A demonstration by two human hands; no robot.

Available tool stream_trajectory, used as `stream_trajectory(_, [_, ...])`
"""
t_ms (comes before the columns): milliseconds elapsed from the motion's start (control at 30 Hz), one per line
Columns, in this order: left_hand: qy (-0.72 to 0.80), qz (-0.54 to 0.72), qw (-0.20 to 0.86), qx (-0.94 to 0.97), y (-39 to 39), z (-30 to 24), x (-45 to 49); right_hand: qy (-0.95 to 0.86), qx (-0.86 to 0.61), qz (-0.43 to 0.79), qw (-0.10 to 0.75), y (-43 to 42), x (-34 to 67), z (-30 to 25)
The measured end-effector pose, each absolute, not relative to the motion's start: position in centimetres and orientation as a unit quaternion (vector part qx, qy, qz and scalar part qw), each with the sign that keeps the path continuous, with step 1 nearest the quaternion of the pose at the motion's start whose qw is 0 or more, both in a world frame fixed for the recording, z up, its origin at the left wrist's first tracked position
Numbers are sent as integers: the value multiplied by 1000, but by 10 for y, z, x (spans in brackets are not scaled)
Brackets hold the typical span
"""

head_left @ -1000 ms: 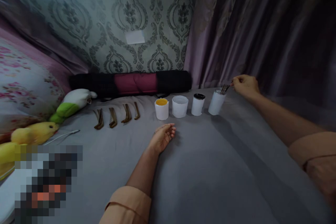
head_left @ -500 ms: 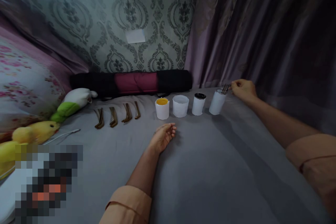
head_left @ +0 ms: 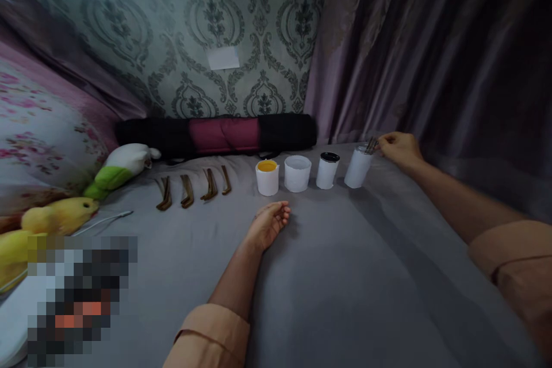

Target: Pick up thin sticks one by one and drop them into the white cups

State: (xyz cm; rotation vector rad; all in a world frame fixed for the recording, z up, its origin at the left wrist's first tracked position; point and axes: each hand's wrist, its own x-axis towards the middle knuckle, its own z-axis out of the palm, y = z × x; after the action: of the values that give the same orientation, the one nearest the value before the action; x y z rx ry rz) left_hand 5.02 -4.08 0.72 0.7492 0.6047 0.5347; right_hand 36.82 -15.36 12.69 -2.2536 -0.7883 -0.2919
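Note:
My left hand (head_left: 269, 226) rests on the grey sheet in front of the white tubs, palm turned sideways, fingers loosely curled and apart, holding nothing. At the far right, my right hand (head_left: 399, 146) pinches at the top of a thin dark stick among several thin dark sticks (head_left: 370, 145) standing in a tilted white cylinder (head_left: 358, 169). The fingertips are beside the cylinder's rim. To its left, in a row, stand a white cylinder with a dark top (head_left: 327, 173), a wide white tub (head_left: 297, 177) and a white tub with a yellow inside (head_left: 267, 180).
Several small bundles of bent brown strips (head_left: 186, 192) lie left of the tubs. Behind runs a black and maroon roll (head_left: 224, 135). Plush toys (head_left: 60, 214), a white cable (head_left: 106, 218) and a pixelated patch (head_left: 81, 299) are at left; a curtain (head_left: 414, 57) hangs at right.
My right hand has shifted very slightly left, toward the sticks at the cylinder's rim. My left hand and the tubs stay in place.

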Motion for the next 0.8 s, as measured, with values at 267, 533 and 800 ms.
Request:
stream_trajectory(267, [287, 252, 853, 355, -40, 5, 50, -298, -884, -145, 329, -154, 370, 126])
stream_trajectory(533, [284, 253, 856, 351, -40, 6, 51, -276, -899, -139, 312, -152, 365, 129])
stream_trajectory(800, [279, 253, 860, 344, -39, 6, 52, -280, -896, -148, 310, -148, 372, 128])
